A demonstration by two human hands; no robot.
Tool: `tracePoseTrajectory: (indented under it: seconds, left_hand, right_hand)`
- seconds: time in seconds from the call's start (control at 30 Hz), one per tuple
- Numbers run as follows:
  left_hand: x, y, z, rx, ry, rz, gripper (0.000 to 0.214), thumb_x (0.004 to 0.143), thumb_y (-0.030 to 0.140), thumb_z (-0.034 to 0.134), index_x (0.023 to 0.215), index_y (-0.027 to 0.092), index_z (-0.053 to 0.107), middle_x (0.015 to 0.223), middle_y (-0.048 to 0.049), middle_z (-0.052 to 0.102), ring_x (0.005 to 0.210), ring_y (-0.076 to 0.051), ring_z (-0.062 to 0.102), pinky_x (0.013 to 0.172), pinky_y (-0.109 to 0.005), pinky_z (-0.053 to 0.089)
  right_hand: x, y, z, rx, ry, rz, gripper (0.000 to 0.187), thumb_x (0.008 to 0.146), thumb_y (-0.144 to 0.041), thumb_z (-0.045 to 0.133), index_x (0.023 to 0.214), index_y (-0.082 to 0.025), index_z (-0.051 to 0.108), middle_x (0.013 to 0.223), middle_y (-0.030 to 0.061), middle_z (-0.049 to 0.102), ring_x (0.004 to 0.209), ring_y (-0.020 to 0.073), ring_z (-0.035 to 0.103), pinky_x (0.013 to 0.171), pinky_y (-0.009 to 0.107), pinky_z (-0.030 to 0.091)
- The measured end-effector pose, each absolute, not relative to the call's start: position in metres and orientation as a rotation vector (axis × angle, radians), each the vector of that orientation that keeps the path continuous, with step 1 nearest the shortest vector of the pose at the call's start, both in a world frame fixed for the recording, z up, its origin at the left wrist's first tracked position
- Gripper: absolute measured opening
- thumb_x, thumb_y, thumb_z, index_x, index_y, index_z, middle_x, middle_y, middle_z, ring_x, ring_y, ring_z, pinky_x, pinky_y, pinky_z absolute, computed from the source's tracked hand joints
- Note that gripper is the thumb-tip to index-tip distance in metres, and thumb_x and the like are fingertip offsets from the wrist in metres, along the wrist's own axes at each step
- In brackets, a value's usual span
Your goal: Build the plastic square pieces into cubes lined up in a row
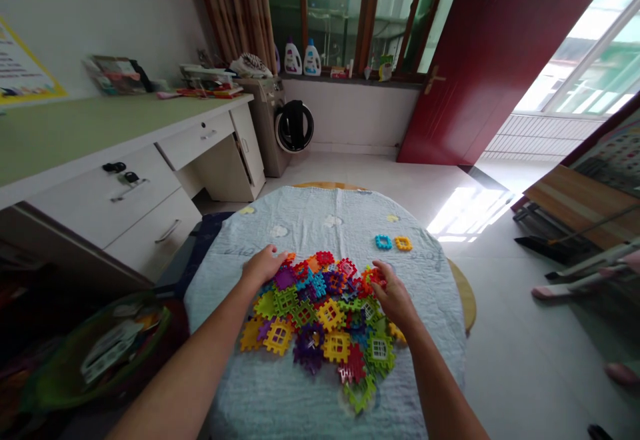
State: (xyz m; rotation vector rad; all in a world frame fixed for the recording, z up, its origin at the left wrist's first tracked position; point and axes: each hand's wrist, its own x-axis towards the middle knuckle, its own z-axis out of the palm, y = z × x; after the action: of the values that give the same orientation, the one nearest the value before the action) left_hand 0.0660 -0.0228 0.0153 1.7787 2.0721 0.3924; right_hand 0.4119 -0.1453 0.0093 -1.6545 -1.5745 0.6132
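Observation:
A heap of colourful plastic interlocking building blocks lies on the cloth-covered table. They are square with notched edges, many with window-like grids, in yellow, green, purple, red, orange and blue. At the heap's far left edge, my left hand rests with fingers extended beside an orange piece and a purple block. My right hand is at the right edge, its fingers apart next to a red-orange block; some fingertips are hard to make out. Beyond it, a blue square frame and a yellow square frame lie apart from the heap.
A pale blue cloth covers the round table. On the left stand a basket of items and a desk with drawers. A washing machine with its door open is at the back, near a red door.

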Motion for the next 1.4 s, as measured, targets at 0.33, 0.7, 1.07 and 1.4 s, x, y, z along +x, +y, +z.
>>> tracePoseTrajectory:
  seconds: [0.33,0.7,1.07,1.4]
  left_hand:
    - [0.100,-0.045,0.037,1.839,1.696,0.997,0.036,0.079,0.028,0.054,0.113,0.019,0.060,0.088,-0.0022,0.067,0.080,-0.016,0.062,0.081,-0.029,0.048]
    - [0.128,-0.111,0.030,1.654,1.329,0.795,0.032,0.074,0.026,0.057,0.104,0.021,0.066,0.095,-0.0044,0.072,0.089,-0.020,0.067,0.085,-0.033,0.052]
    - [0.137,-0.115,0.034,1.275,1.361,1.001,0.027,0.069,0.028,0.061,0.094,0.019,0.065,0.093,-0.0058,0.071,0.085,-0.019,0.067,0.076,-0.032,0.055]
    - [0.157,-0.137,0.060,0.881,1.202,0.996,0.031,0.072,0.036,0.064,0.096,0.016,0.066,0.089,-0.0045,0.072,0.079,-0.019,0.068,0.063,-0.026,0.052]
  right_hand:
    - [0.414,-0.148,-0.003,-1.772,-1.517,0.600,0.045,0.075,-0.019,0.051,0.119,-0.021,0.058,0.102,0.0069,0.070,0.089,0.0194,0.066,0.084,0.034,0.051]
    - [0.404,-0.143,-0.008,-1.968,-1.698,0.344,0.025,0.079,-0.036,0.062,0.097,-0.020,0.068,0.097,0.0105,0.067,0.094,0.0240,0.060,0.085,0.032,0.043]
    - [0.355,-0.148,0.037,-1.634,-1.706,0.393,0.052,0.072,-0.023,0.062,0.123,-0.019,0.056,0.111,0.0108,0.057,0.109,0.0266,0.052,0.099,0.041,0.041]
    - [0.295,-0.158,0.049,-1.370,-1.997,0.462,0.058,0.071,-0.007,0.059,0.126,-0.023,0.056,0.116,0.0096,0.052,0.108,0.0259,0.045,0.097,0.043,0.042]
